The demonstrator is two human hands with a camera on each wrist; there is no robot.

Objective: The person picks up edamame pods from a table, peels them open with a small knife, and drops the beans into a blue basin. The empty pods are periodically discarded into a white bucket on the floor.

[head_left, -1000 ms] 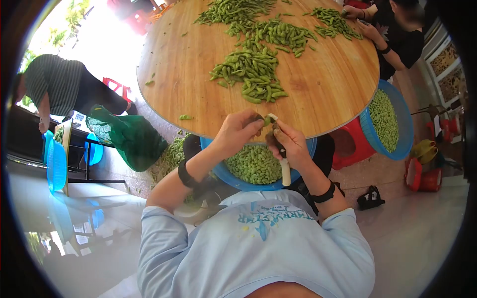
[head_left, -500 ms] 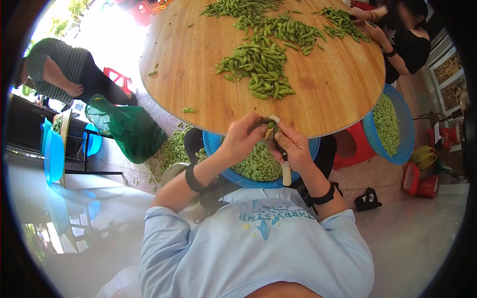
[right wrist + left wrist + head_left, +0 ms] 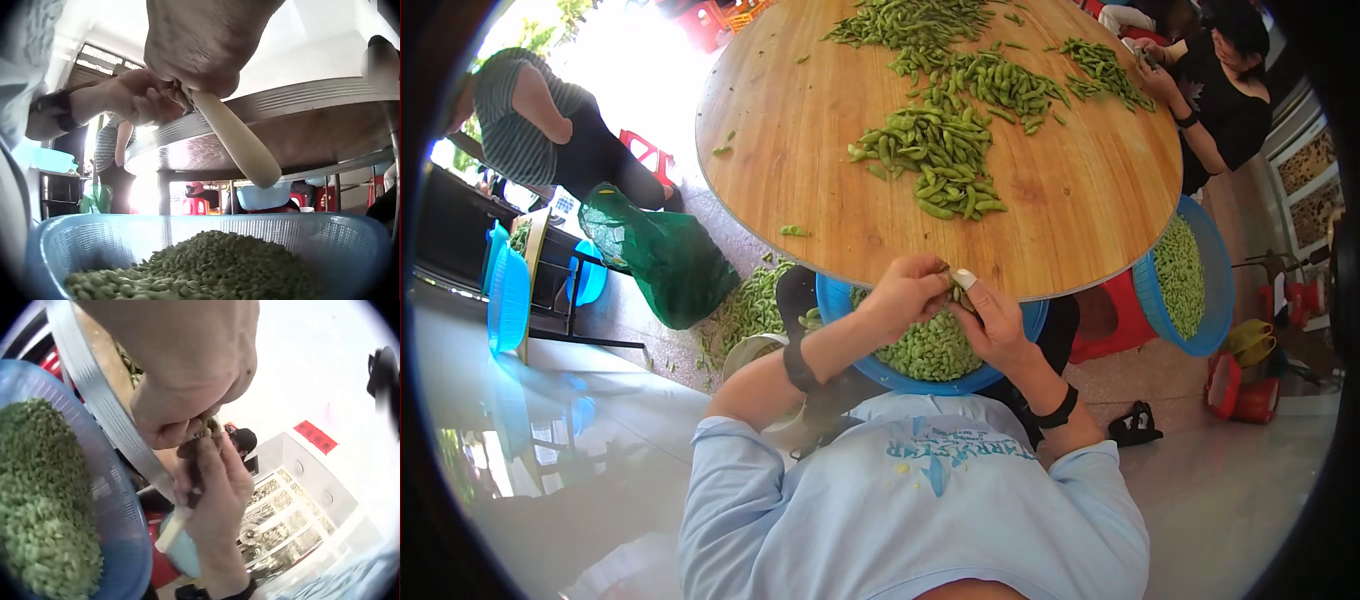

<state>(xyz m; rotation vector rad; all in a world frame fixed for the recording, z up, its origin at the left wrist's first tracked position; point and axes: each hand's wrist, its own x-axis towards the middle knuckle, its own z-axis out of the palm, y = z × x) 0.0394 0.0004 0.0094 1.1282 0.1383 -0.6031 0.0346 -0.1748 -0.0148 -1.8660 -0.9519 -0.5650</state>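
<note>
My left hand [image 3: 910, 292] pinches a small edamame pod [image 3: 211, 427] between thumb and fingers. Right up against it, my right hand [image 3: 1000, 328] grips a tool with a pale, round-ended handle [image 3: 240, 140]; the tool's working end is hidden by the fingers. Something white [image 3: 965, 279] covers a fingertip of that hand. Both hands are just off the table's near edge, above a blue plastic basket [image 3: 832, 305]. Shelled green beans [image 3: 935, 350] are heaped inside the basket.
Piles of edamame pods [image 3: 930, 145] lie on the round wooden table [image 3: 770, 150]. Another person [image 3: 1225, 90] works at its right side, near a second blue basket [image 3: 1222, 300] of beans. A green mesh bag [image 3: 660, 265] and loose pods [image 3: 755, 305] are on the floor at left.
My hands have shifted slightly down and stay together, and the right hand has turned so the pale handle no longer shows in the head view. The person at left has straightened up.
</note>
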